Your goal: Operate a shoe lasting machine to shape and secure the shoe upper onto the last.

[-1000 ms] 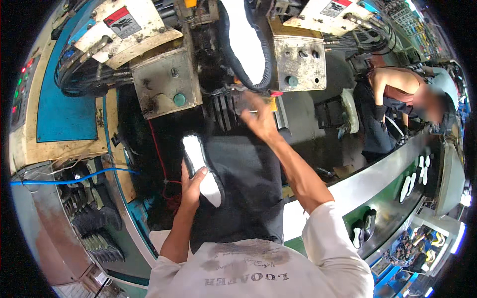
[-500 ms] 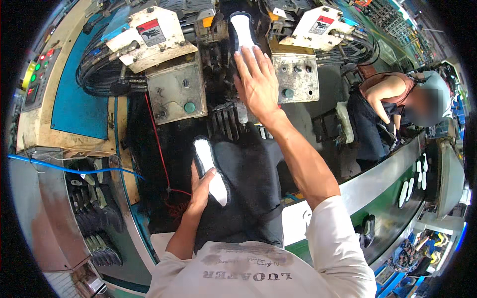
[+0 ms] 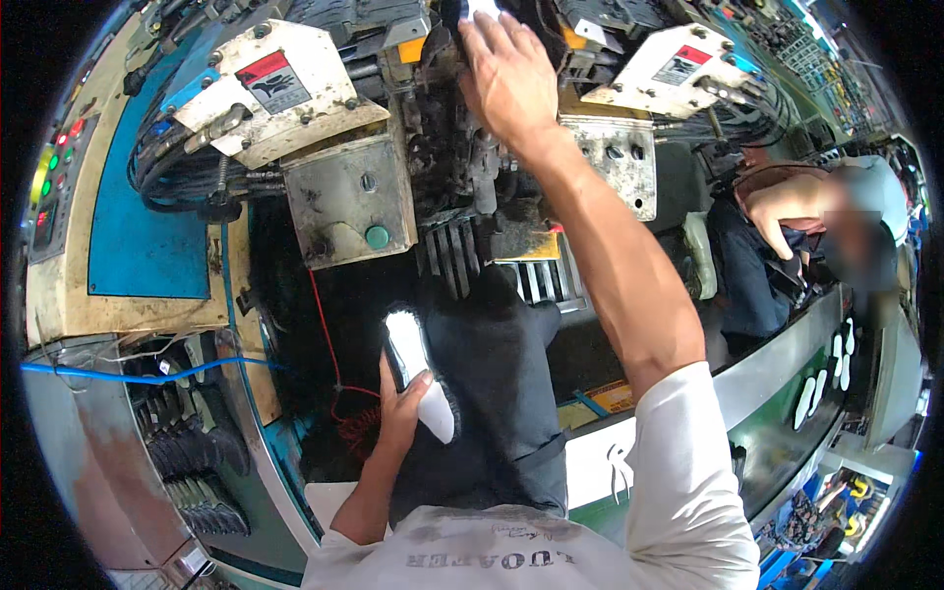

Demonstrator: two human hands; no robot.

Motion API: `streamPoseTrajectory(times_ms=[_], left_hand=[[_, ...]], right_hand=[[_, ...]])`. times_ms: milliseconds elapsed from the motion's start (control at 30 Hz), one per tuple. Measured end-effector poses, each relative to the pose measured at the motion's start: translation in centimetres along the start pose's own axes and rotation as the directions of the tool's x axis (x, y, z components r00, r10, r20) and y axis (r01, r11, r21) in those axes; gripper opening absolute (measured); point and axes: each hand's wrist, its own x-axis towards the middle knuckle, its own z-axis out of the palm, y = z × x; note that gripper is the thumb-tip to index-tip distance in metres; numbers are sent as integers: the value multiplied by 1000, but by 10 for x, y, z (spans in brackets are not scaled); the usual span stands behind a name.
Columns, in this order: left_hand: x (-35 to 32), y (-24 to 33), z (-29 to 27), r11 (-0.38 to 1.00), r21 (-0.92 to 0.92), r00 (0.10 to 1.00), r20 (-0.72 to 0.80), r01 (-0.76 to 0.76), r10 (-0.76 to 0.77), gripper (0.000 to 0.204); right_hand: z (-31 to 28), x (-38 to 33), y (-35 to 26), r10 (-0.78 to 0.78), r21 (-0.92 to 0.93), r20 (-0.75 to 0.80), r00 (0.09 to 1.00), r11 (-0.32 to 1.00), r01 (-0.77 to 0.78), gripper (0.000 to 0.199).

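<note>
My left hand (image 3: 399, 418) is closed around a dark shoe upper (image 3: 409, 346) with a white sole-shaped underside turned up. It holds this shoe over my lap, toe end pointing away from me, thumb across the white face. At the top of the picture my right hand (image 3: 513, 88) lies with fingers stretched over a second shoe upper (image 3: 480, 9), also white on its upturned face. That shoe sits in the middle of the machine (image 3: 482, 167); my hand and the picture's edge hide most of it.
White guard plates (image 3: 295, 88) flank the machine's centre, above a metal box (image 3: 346, 202) with a green button. A control cabinet (image 3: 147, 216) and a rack of dark shoes (image 3: 192, 433) stand left. On the right, a co-worker (image 3: 762, 246) bends beside a belt carrying white insoles (image 3: 810, 398).
My right hand has moved farther away, over the toward-the-top part of the machine. The left hand's shoe sits slightly lower in the picture. The whole view has shifted closer to the machine.
</note>
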Motion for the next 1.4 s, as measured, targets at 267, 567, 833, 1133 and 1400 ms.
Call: streamPoseTrajectory(times_ms=[267,567,833,1133,1400], left_hand=[[5,8,1,983,125,988,-99,131,-119,97],[11,-1,18,995,76,998,30,58,-61,101],[-8,-33,-3,962,189,980,21,-198,198,100],[-57,-14,-12,952,241,967,217,-187,135,93],[-102,-1,-43,984,-25,971,158,-179,181,96]], right_hand=[[-14,27,-9,-56,6,-76,996,998,56,41],[-17,53,-9,-104,-49,-96,990,994,100,33],[-76,-128,-133,234,533,311,921,759,-373,63],[-141,-253,-221,68,252,967,244,-325,-911,52],[-173,-231,-257,-75,310,931,358,-359,-880,49]])
